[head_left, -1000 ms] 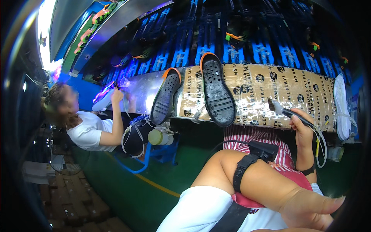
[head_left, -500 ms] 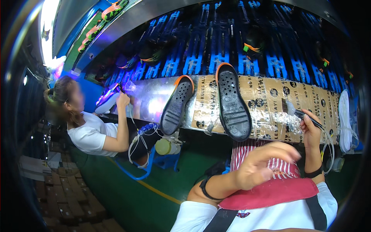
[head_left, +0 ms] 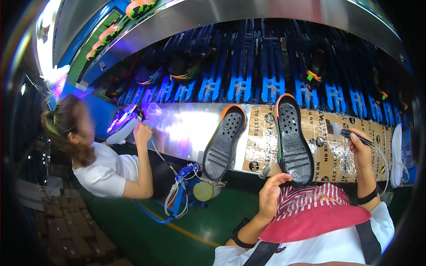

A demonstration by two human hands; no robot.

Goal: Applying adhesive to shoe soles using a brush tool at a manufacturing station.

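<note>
Two black shoe soles with orange tips lie bottom up at the bench edge. One sole point(head_left: 224, 144) rests on the bare metal; the other sole point(head_left: 294, 144) is on the cardboard, its near end sticking out past the edge. My left hand point(head_left: 269, 195) is at that near end, fingers loosely bent and fingertips against the rim; whether the thumb lies under it is hidden. In my right hand point(head_left: 361, 148), the fingers close round the black handle of a flat brush point(head_left: 344, 131) with a thin hose on it. Its bristles are over the cardboard, apart from the sole.
Cardboard point(head_left: 330, 153) under clear film covers part of the metal bench point(head_left: 191, 124). Behind runs a rack of blue holders point(head_left: 239, 88) with dark shoe parts. A co-worker point(head_left: 108, 164) handles a shoe at left, near a yellowish container point(head_left: 204, 191). White material point(head_left: 396, 150) hangs at far right.
My left hand has moved forward from above the apron to the near end of the sole on the cardboard. My right hand still holds the brush. The whole view has shifted.
</note>
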